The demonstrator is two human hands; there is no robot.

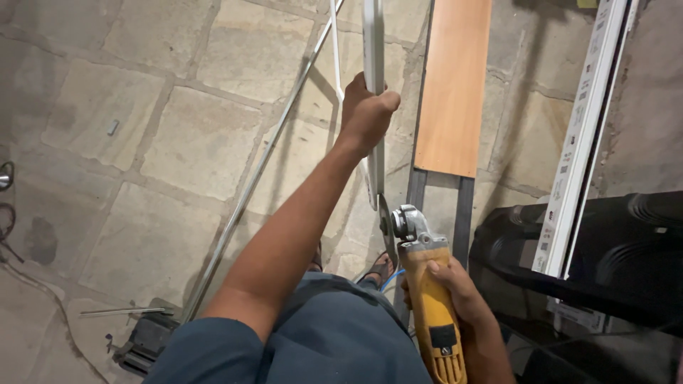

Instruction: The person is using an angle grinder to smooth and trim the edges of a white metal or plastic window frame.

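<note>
My left hand (366, 114) grips a long pale metal strip (373, 43) that runs from the top of the view down toward me. My right hand (455, 291) holds a yellow angle grinder (430, 299) by its body. The grinder's disc (386, 227) sits at the lower end of the strip, right at its edge. My knee in dark blue cloth and a sandalled foot (379, 270) show below the strip.
The floor is stone slabs (178, 142). A thin metal rod (249, 178) lies diagonally to the left. A wooden plank (455, 85) rests on a grey metal frame on the right. A white profile (580, 135) leans over black plastic chairs (619, 249). A small vice (146, 341) sits at lower left.
</note>
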